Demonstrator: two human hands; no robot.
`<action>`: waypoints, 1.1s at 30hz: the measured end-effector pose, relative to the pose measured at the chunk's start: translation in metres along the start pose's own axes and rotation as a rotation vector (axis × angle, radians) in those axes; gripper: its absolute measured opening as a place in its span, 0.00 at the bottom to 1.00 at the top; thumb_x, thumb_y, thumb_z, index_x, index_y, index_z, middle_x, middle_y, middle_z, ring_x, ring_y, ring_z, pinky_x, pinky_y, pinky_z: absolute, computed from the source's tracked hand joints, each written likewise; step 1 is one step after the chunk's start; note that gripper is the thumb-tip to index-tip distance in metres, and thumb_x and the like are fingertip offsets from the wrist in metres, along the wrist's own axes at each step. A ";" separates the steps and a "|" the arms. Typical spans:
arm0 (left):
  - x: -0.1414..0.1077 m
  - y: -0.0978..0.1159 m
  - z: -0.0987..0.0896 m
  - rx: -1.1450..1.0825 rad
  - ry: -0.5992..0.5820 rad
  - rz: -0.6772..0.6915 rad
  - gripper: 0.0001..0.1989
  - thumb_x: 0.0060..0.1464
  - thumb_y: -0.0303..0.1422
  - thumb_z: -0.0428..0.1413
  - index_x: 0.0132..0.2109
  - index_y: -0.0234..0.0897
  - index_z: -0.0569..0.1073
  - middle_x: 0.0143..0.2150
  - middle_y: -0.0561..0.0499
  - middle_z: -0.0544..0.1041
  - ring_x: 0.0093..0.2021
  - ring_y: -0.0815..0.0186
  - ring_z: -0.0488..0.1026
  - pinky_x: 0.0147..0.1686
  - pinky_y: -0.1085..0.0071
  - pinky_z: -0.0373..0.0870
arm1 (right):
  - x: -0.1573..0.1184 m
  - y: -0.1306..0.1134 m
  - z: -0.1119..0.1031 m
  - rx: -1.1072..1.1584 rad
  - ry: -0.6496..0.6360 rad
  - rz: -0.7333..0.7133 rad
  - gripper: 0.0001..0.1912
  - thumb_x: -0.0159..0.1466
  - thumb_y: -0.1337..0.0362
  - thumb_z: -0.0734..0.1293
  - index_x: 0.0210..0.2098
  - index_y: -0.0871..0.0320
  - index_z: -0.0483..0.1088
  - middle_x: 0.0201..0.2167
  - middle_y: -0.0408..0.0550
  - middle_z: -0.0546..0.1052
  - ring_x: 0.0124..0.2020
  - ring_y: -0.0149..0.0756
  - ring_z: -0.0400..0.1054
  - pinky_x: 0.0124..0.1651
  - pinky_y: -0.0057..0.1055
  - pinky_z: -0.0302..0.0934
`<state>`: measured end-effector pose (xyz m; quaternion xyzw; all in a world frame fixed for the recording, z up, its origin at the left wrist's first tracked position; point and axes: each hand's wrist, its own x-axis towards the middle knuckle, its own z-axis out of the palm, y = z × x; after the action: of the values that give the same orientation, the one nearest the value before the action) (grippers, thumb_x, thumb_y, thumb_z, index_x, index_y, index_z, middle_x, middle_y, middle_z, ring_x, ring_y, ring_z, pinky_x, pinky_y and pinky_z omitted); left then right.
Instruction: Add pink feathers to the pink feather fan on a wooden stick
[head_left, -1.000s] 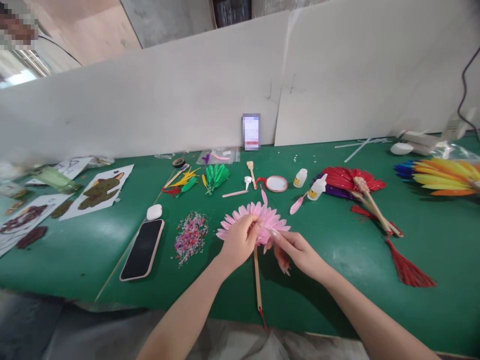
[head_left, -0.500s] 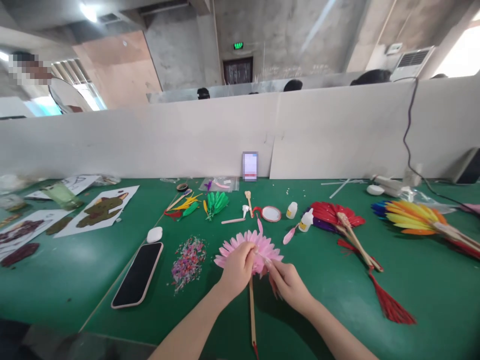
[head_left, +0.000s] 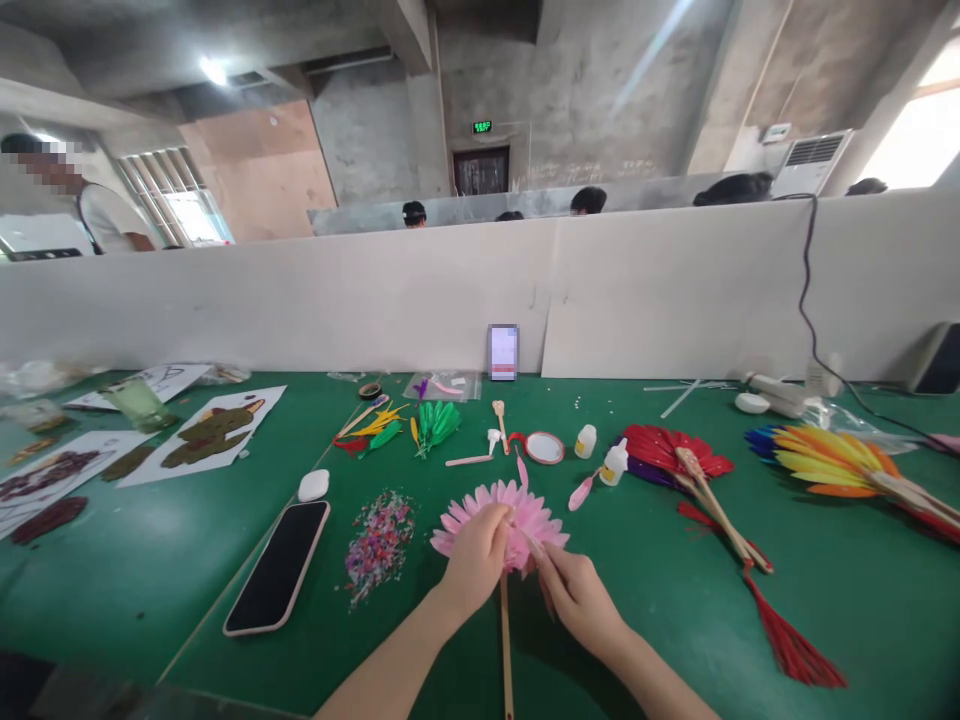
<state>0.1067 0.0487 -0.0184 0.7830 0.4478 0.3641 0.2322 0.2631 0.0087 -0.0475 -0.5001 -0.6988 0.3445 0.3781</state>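
Observation:
A round fan of pink feathers (head_left: 466, 512) on a thin wooden handle (head_left: 506, 640) is held over the green table. Lying across the front of the feathers, my left hand (head_left: 478, 560) is closed, its thumb and fingers pinched near the fan's middle. My right hand (head_left: 577, 590) grips the lower right feathers between thumb and fingers. The fingertips of both hands nearly meet, and any small piece between them is too small to make out. Loose pink feathers (head_left: 581, 492) lie just beyond the fan, close to a glue bottle (head_left: 614, 463).
Left of the fan are a heap of colourful bits (head_left: 379, 545), a phone (head_left: 277, 570) and a white case (head_left: 313, 485). Green feathers (head_left: 437, 430) and a round mirror (head_left: 544, 447) lie behind. Red (head_left: 667, 450) and rainbow (head_left: 825, 455) feather fans lie right. A white partition (head_left: 337, 310) bounds the table.
The camera view has tilted up slightly, so the table sits lower in the picture. Both hands keep their hold on the fan with hardly any movement.

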 end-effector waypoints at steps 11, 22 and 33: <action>0.004 -0.003 -0.003 -0.096 -0.068 -0.028 0.12 0.61 0.31 0.42 0.32 0.35 0.67 0.24 0.52 0.68 0.26 0.67 0.66 0.29 0.72 0.62 | -0.001 -0.003 -0.003 -0.009 0.047 0.013 0.21 0.68 0.54 0.49 0.22 0.55 0.55 0.13 0.40 0.63 0.16 0.31 0.59 0.24 0.27 0.51; 0.004 0.001 0.002 -0.188 -0.076 -0.112 0.14 0.63 0.34 0.38 0.31 0.37 0.62 0.22 0.55 0.61 0.25 0.68 0.61 0.28 0.72 0.58 | -0.002 -0.004 -0.003 0.069 0.032 0.036 0.21 0.67 0.53 0.51 0.23 0.56 0.58 0.14 0.41 0.63 0.17 0.32 0.59 0.26 0.29 0.51; 0.005 -0.001 -0.004 -0.186 -0.089 -0.030 0.09 0.61 0.33 0.45 0.35 0.35 0.67 0.28 0.52 0.67 0.28 0.68 0.64 0.30 0.74 0.60 | 0.005 -0.007 -0.001 0.491 -0.053 0.248 0.29 0.62 0.39 0.51 0.23 0.58 0.61 0.06 0.35 0.59 0.06 0.24 0.50 0.11 0.22 0.43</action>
<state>0.1047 0.0534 -0.0145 0.7665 0.4130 0.3654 0.3291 0.2597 0.0120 -0.0403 -0.4658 -0.5375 0.5602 0.4246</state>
